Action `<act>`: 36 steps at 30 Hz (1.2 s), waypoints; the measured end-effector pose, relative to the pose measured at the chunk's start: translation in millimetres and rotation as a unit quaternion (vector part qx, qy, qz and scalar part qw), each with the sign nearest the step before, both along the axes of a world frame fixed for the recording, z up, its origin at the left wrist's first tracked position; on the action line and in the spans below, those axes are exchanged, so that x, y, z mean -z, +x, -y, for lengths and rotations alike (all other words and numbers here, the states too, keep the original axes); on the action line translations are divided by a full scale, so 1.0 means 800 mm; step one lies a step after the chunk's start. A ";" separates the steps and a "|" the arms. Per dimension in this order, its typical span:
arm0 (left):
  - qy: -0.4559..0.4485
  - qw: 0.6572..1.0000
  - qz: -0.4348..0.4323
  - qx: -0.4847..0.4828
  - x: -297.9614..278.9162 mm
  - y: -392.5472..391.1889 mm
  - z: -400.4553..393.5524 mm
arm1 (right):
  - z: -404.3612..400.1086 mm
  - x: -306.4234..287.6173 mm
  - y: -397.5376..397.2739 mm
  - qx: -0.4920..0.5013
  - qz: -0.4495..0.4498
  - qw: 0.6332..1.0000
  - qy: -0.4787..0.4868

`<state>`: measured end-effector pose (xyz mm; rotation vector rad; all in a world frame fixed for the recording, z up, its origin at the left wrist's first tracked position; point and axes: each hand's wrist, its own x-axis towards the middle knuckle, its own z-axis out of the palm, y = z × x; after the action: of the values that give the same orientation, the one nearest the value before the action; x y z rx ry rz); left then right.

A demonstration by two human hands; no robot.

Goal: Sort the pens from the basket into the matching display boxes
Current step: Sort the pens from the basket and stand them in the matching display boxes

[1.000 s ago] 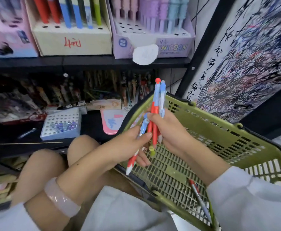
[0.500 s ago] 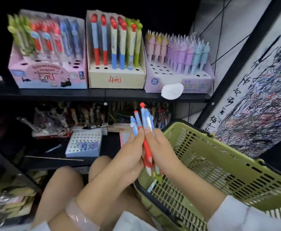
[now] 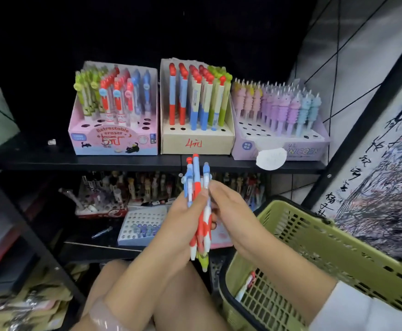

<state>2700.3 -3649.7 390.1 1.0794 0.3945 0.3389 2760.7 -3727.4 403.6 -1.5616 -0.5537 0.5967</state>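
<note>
Top black metal shelf (image 3: 123, 161) carried three display boxes in a row. Left: pink cardboard box printed "Retractable eraser" (image 3: 114, 139), holding green, red and blue stick erasers upright, several front holes unfilled. Middle: plain beige cardboard box with red handwritten mark (image 3: 196, 142), holding cream-bodied pens with red, blue or green lower halves and round caps in red or green; two front-left holes were open. Right: lilac cardboard box labelled "UNICORN" (image 3: 290, 149), packed with pink, purple and pale-blue ridged unicorn pens, white paper tag stuck on its front.

Below the shelf, centre frame, the bundle of plastic pens (image 3: 200, 211) stood roughly upright between both hands. Visible: red-and-white barrels, blue-and-white barrels, one yellow-green tip at the bottom, red and blue knob caps on top. They matched the style of the pens in the beige box. Count unclear, barrels overlapped.

Left hand (image 3: 183, 216): grip closed round the bundle's left side, thumb across the barrels. Right hand (image 3: 233, 216): grip closed on the right side, fingertips pinching near the upper half.

Right of the hands, olive-green plastic mesh basket with black rim (image 3: 314, 247) sat tilted, with at least one more pen partly visible low inside.
</note>
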 end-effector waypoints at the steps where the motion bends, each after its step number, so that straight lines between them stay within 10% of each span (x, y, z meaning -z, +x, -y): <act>1: -0.009 1.000 0.007 0.008 -0.004 -0.003 -0.008 | -0.005 -0.005 0.002 -0.008 -0.038 0.999 0.037; 11: 0.021 0.998 0.057 -0.014 -0.030 -0.039 -0.056 | -0.061 -0.038 0.010 0.047 0.015 0.997 0.059; 16: 0.037 0.998 0.051 -0.024 -0.038 -0.051 -0.083 | -0.081 -0.061 0.013 -0.096 -0.084 0.986 0.109; 22: 0.015 0.998 0.035 -0.055 -0.049 -0.055 -0.118 | -0.110 -0.121 0.032 -0.037 0.134 0.989 0.059; 27: 0.022 0.994 0.014 -0.104 -0.049 -0.058 -0.146 | -0.150 -0.191 0.065 0.090 0.464 0.880 0.044; 36: 0.039 0.993 0.001 -0.110 -0.029 -0.068 -0.164 | -0.208 -0.190 0.096 0.064 0.513 0.850 -0.101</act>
<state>2645.9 -3518.6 413.7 1.1135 0.5033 0.5538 2837.5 -3560.8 555.5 -2.0448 -1.1902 -0.3723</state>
